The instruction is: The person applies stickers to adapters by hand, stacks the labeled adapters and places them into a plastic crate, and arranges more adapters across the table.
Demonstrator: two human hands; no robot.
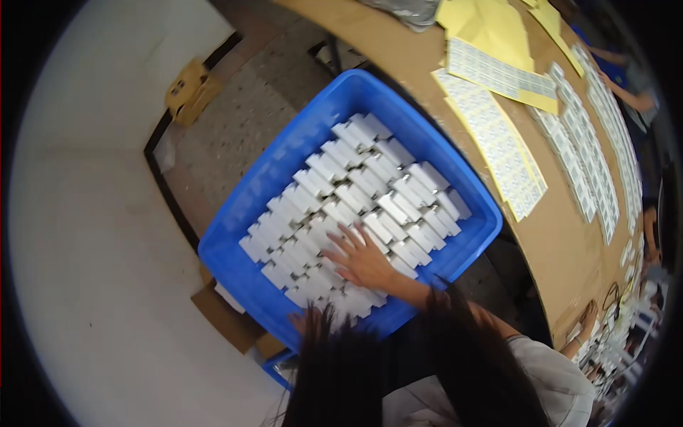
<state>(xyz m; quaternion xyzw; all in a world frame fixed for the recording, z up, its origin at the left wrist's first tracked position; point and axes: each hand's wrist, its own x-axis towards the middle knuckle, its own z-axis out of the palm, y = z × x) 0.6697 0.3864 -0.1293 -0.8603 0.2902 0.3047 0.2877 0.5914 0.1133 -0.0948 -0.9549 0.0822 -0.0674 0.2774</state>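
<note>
A blue plastic bin (260, 176) holds many white rectangular plastic pieces (329, 165) laid in tight slanted rows, with small dark or metallic bits in the gaps. My right hand (366, 262) lies over the rows near the bin's near side, its fingers spread and touching the tops of the pieces. No piece is lifted in it. My left hand (304, 322) is at the near left of the pieces, mostly covered by dark hair, so its fingers cannot be made out.
A brown table (562, 267) on the right bears yellow-backed label sheets (498, 142) and long rows of white pieces (580, 135). Other people's arms reach in along its far side. A yellow stool (191, 92) stands by the wall; cardboard (226, 317) lies beside the bin.
</note>
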